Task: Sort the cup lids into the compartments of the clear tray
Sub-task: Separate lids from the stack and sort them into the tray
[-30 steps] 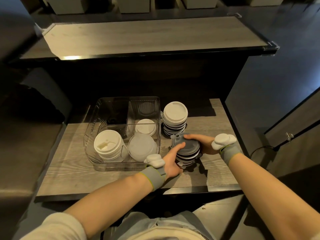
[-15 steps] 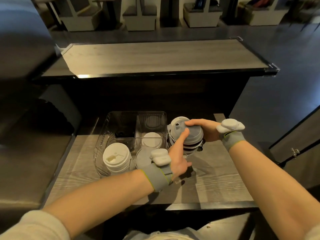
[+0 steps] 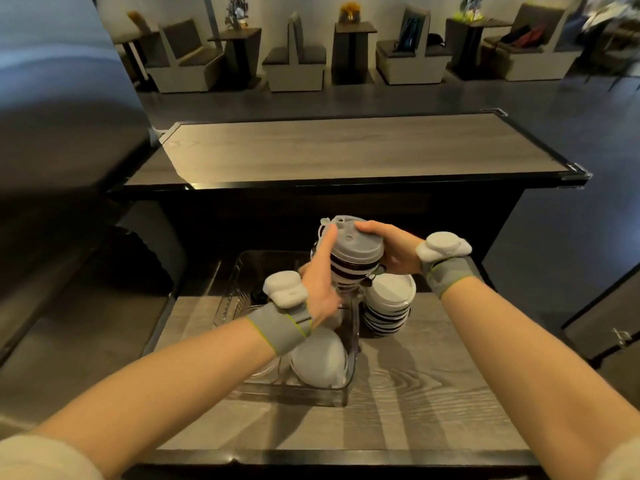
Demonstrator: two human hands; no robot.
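Currently both hands, left hand and right hand, clasp the grey lid stack above the clear tray; loosely nested lids probably spill if tilted.

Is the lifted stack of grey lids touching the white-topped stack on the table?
Cannot tell. In the head view the grey stack, held by the left hand and right hand, overlaps the white-topped stack, so no gap or contact shows plainly.

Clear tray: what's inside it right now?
Near-right compartment of the clear tray holds translucent white lids. The left hand, its forearm and the held stack of grey lids cover the other compartments, so their contents can't be seen.
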